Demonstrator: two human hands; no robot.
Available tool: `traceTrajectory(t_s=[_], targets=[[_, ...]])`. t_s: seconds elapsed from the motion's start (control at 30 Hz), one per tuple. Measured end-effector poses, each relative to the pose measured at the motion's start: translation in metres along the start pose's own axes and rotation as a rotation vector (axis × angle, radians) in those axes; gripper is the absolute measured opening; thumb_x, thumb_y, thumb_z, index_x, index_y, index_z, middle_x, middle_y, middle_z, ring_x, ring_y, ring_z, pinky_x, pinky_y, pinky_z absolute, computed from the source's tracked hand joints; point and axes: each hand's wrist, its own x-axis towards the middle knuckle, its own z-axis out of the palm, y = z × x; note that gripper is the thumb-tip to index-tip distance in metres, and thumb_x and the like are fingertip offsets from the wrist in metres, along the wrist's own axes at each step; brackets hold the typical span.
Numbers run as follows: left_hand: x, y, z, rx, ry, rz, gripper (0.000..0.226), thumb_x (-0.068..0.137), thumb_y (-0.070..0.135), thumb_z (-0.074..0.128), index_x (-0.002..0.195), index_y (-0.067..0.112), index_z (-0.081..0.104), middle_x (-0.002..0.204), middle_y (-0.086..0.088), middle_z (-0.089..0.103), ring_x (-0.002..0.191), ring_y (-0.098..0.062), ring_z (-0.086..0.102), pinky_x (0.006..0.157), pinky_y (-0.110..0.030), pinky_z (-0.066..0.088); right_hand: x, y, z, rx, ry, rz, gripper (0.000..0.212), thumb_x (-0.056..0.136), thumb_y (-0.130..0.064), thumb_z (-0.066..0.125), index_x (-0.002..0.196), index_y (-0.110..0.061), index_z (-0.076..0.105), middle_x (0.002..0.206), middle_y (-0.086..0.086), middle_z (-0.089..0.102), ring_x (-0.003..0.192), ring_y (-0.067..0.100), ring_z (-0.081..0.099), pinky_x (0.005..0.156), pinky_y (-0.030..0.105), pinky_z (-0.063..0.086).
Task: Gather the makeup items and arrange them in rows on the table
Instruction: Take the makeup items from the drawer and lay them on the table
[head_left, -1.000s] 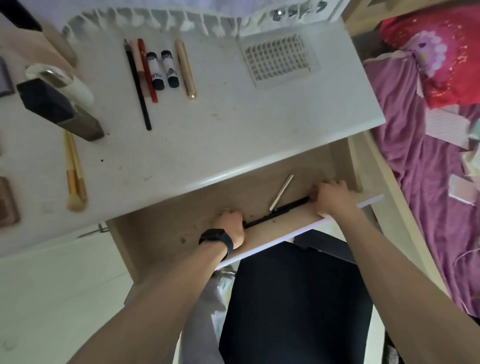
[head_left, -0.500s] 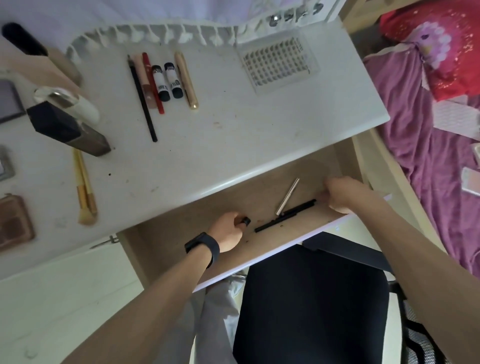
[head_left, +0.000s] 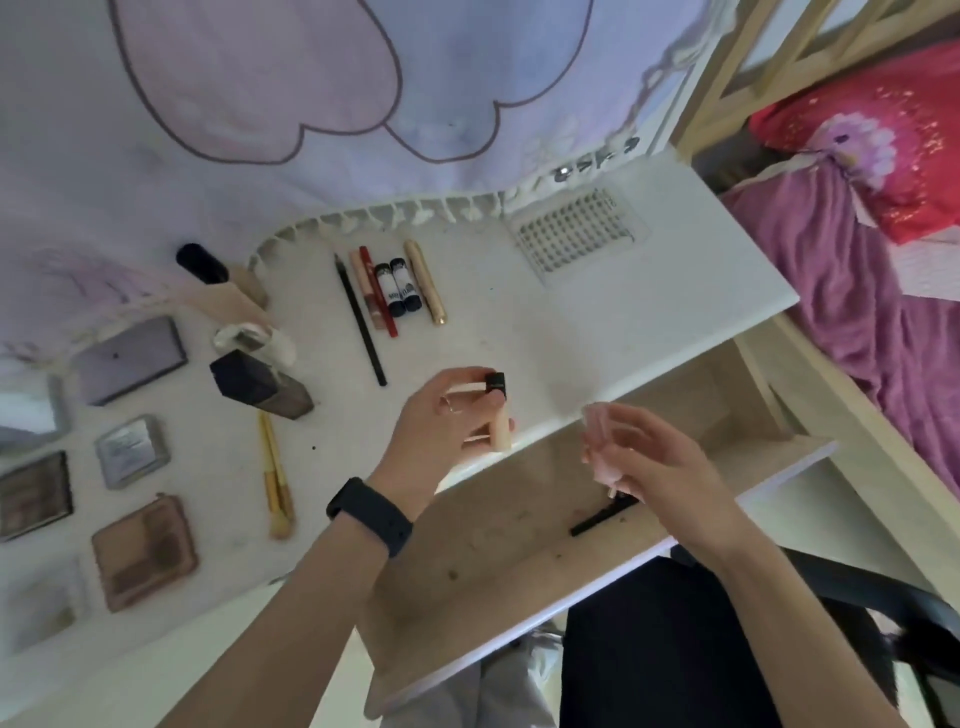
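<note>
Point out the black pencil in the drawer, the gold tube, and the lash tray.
black pencil (head_left: 596, 521), head view, middle of the visible shaft.
gold tube (head_left: 426, 283), head view, middle of its body.
lash tray (head_left: 638, 236), head view, right rim of clear plastic.

I am holding a beige tube, black-capped, in my left hand. My right hand is gripping a pale pink item. I am wearing a black wristband.

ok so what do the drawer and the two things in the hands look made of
The drawer looks like pale wood-grain board, matt, probably laminate. The tube in the left hand has a beige body and black cap, smooth, likely plastic. The pink item in the right hand is too blurred to tell.
</note>
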Motion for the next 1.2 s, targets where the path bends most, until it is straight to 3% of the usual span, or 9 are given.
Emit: traceTrajectory(t_s=[0.1, 0.2, 0.33, 0.47, 0.67, 0.83, 0.93, 1.07, 1.2], targets=[[0.026, 0.028, -0.021, 0.118, 0.3, 0.132, 0.019, 0.084, 0.018, 0.079, 0.1, 0.024, 0.07, 0.099, -0.005, 0.074, 0.093, -0.026, 0.073, 0.074, -0.041, 0.062, 0.016, -0.018, 0.029, 0.075, 0.032, -0.032, 0.033, 0.096, -0.019, 0.068, 0.127, -0.031, 0.065, 0.114, -0.005, 0.074, 0.105, 0.011, 0.072, 0.083, 0.02, 0.058], [0.059, 0.051, -0.035, 0.248, 0.505, 0.204, 0.022, 0.081, 0.028, 0.081, 0.097, 0.03, 0.066, 0.098, 0.005, 0.072, 0.092, -0.017, 0.071, 0.075, -0.042, 0.063, 0.041, -0.036, 0.053, 0.034, 0.088, -0.068, 0.027, 0.094, -0.024, 0.07, 0.12, -0.031, 0.067, 0.109, -0.01, 0.076, 0.101, 0.007, 0.072, 0.089, 0.03, 0.056], [0.097, 0.071, -0.036, 0.379, 0.554, 0.208, 0.031, 0.08, 0.031, 0.08, 0.105, 0.022, 0.065, 0.102, 0.001, 0.07, 0.096, -0.023, 0.069, 0.085, -0.043, 0.059, 0.086, -0.059, 0.074, -0.135, 0.188, -0.099, 0.026, 0.091, -0.033, 0.073, 0.116, -0.031, 0.066, 0.103, -0.014, 0.076, 0.094, 0.004, 0.071, 0.086, 0.034, 0.057], [0.118, 0.08, -0.03, 0.601, 0.578, 0.24, 0.036, 0.082, 0.036, 0.077, 0.11, 0.018, 0.061, 0.111, 0.0, 0.066, 0.098, -0.022, 0.065, 0.086, -0.038, 0.057, 0.128, -0.078, 0.084, -0.236, 0.277, -0.146, 0.027, 0.089, -0.036, 0.073, 0.114, -0.031, 0.065, 0.102, -0.016, 0.074, 0.086, 0.003, 0.07, 0.068, 0.019, 0.048], [0.116, 0.076, -0.026, 0.777, 0.587, 0.27, 0.037, 0.089, 0.036, 0.071, 0.118, 0.017, 0.06, 0.122, -0.004, 0.062, 0.101, -0.018, 0.058, 0.081, -0.028, 0.044, 0.164, -0.085, 0.094, -0.362, 0.245, -0.184, 0.029, 0.091, -0.041, 0.07, 0.117, -0.03, 0.064, 0.097, -0.019, 0.069, 0.096, 0.002, 0.066, 0.053, 0.005, 0.041], [0.117, 0.064, -0.051, 0.843, 0.68, 0.389, 0.03, 0.101, 0.021, 0.049, 0.128, 0.023, 0.061, 0.135, -0.006, 0.054, 0.118, -0.025, 0.05, 0.094, -0.033, 0.041, 0.202, -0.097, 0.126, -0.505, 0.226, -0.199, 0.036, 0.093, -0.049, 0.064, 0.121, -0.027, 0.066, 0.093, -0.022, 0.064, 0.098, 0.001, 0.063, 0.072, 0.005, 0.035], [0.103, 0.04, -0.05, 1.077, 0.687, 0.476, 0.037, 0.095, 0.021, 0.053, 0.13, 0.03, 0.061, 0.142, 0.006, 0.053, 0.134, -0.023, 0.038, 0.102, -0.041, 0.037, 0.195, -0.095, 0.122, -0.547, 0.238, -0.259, 0.041, 0.097, -0.064, 0.051, 0.115, -0.032, 0.07, 0.099, -0.018, 0.069, 0.098, 0.002, 0.066, 0.088, 0.015, 0.047], [0.1, 0.022, -0.05, 1.17, 0.536, 0.487, 0.051, 0.092, 0.032, 0.06, 0.142, 0.023, 0.053, 0.157, 0.001, 0.038, 0.148, -0.023, 0.025, 0.119, -0.041, 0.025, 0.193, -0.086, 0.111, -0.604, 0.219, -0.301, 0.031, 0.1, -0.049, 0.055, 0.123, -0.034, 0.069, 0.115, -0.009, 0.07, 0.103, 0.007, 0.066, 0.099, 0.031, 0.051], [0.102, 0.019, -0.05, 1.205, 0.482, 0.549, 0.058, 0.09, 0.031, 0.066, 0.144, 0.019, 0.05, 0.154, -0.004, 0.042, 0.146, -0.027, 0.03, 0.118, -0.042, 0.03, 0.193, -0.084, 0.11, -0.618, 0.19, -0.324, 0.035, 0.095, -0.043, 0.061, 0.129, -0.036, 0.065, 0.116, -0.013, 0.066, 0.099, -0.001, 0.062, 0.097, 0.023, 0.049]])
